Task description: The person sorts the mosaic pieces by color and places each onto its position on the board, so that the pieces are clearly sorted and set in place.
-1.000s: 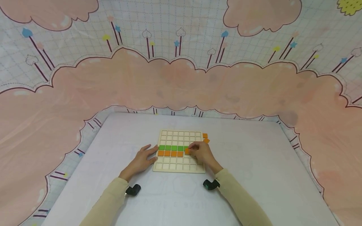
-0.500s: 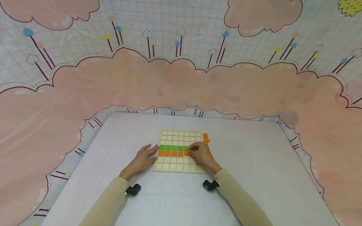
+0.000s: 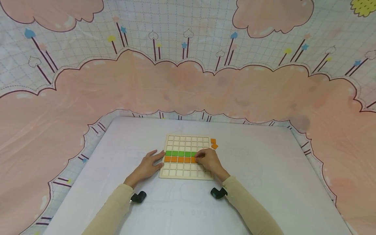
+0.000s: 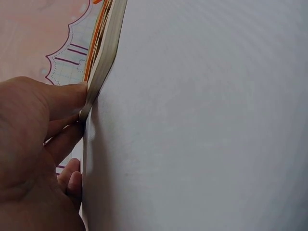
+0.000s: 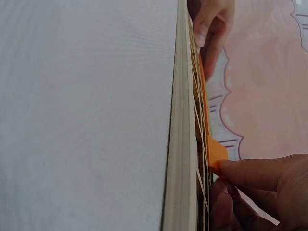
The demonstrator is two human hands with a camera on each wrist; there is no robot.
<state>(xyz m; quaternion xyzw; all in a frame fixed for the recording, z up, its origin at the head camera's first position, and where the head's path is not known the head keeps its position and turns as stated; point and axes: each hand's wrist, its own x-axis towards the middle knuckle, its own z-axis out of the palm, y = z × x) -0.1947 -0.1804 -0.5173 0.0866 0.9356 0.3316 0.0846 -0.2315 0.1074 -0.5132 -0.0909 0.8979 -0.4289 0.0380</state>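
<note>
A pale wooden grid board lies on the table, with a row of green tiles above a row of orange tiles. Near the right end of the orange row, my right hand pinches a square orange tile between thumb and finger. The right wrist view shows that tile tilted, one edge at the board and the other raised. My left hand rests at the board's left edge, fingers spread; its thumb touches the board's side in the left wrist view.
Two loose orange tiles lie by the board's upper right corner, one square-on and one turned. The white table extends around the board. A patterned cloth stands behind it.
The orange tile in my right hand has shifted slightly left and down, closer into line with the orange row. My left hand stays at the board's edge.
</note>
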